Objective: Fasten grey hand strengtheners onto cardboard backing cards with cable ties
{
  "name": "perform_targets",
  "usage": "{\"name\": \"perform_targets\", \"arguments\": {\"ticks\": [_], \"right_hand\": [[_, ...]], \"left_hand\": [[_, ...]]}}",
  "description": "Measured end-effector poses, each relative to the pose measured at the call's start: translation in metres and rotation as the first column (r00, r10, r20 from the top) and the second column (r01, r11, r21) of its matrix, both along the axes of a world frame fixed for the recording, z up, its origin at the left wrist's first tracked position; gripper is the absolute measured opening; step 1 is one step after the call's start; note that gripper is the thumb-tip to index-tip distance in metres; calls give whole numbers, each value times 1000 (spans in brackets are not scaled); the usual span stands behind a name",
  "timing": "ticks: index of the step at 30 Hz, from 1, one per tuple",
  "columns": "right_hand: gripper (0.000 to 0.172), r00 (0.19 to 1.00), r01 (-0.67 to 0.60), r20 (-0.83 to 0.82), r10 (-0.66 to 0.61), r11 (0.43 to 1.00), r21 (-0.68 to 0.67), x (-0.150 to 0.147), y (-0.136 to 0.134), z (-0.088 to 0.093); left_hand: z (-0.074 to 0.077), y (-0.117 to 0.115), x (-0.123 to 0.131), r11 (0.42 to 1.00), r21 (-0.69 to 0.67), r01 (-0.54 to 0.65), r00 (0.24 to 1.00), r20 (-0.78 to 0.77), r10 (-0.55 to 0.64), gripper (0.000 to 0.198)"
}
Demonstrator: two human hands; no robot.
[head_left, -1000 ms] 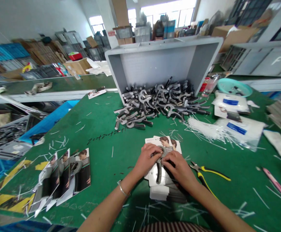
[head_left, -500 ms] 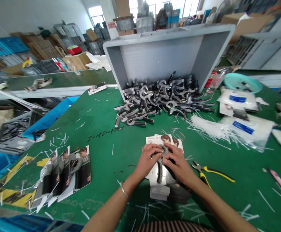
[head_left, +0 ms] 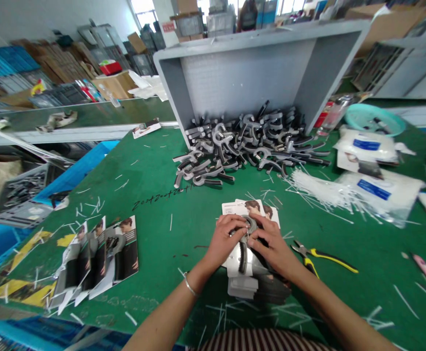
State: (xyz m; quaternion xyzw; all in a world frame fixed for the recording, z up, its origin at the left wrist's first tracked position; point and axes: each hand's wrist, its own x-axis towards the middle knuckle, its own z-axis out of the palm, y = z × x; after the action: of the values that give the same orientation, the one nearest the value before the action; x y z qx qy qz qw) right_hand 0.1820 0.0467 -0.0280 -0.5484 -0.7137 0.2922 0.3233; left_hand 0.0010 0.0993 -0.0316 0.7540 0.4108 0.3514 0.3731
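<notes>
My left hand (head_left: 224, 239) and my right hand (head_left: 272, 249) close around the looped top of a grey and black spring hand grip (head_left: 242, 258). The grip lies on a white printed packaging card (head_left: 240, 208), part of a small stack (head_left: 241, 287) whose lower cards show below my hands. My fingers hide the grip's coil and part of the card. Yellow-handled pliers (head_left: 324, 258) lie just right of my right hand, not touching it. A large heap of similar grips (head_left: 251, 148) sits farther ahead.
The green work table (head_left: 169, 248) is scattered with white plastic ties. A grey bin (head_left: 249, 63) lies tipped behind the heap. Printed cards (head_left: 103, 258) overlap at left, and white bags (head_left: 379, 187) and a teal bowl (head_left: 374, 119) sit at right.
The whole view has shifted and tilted, so the bin's rim sits higher in the picture. My hands stay around the grip, and the grip and cards show little movement.
</notes>
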Motion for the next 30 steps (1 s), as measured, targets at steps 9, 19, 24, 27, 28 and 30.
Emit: {"name": "perform_targets", "arguments": {"ticks": [9, 19, 24, 27, 28, 30], "right_hand": [[19, 996, 53, -70, -54, 998, -19, -2, 0, -1], [16, 990, 131, -66, -127, 989, 65, -8, 2, -9], [26, 985, 154, -90, -146, 983, 101, -11, 2, -9], [25, 986, 151, -89, -143, 984, 92, -12, 4, -11], [24, 985, 154, -89, -146, 984, 94, -13, 5, -11], [21, 983, 164, -96, -154, 981, 104, -13, 6, -10]], "left_hand": [[-1, -2, -7, 995, 68, 78, 996, -53, -75, 12], [34, -19, 5, 984, 173, -44, 986, -151, 70, 11], [21, -50, 10, 938, 335, 87, 953, -301, 19, 17], [-1, -66, 10, 902, 371, 222, 898, -438, -41, 17], [-6, -70, 10, 892, 381, 244, 887, -459, -46, 16], [-10, -75, 8, 886, 408, 220, 893, -450, -15, 15]]}}
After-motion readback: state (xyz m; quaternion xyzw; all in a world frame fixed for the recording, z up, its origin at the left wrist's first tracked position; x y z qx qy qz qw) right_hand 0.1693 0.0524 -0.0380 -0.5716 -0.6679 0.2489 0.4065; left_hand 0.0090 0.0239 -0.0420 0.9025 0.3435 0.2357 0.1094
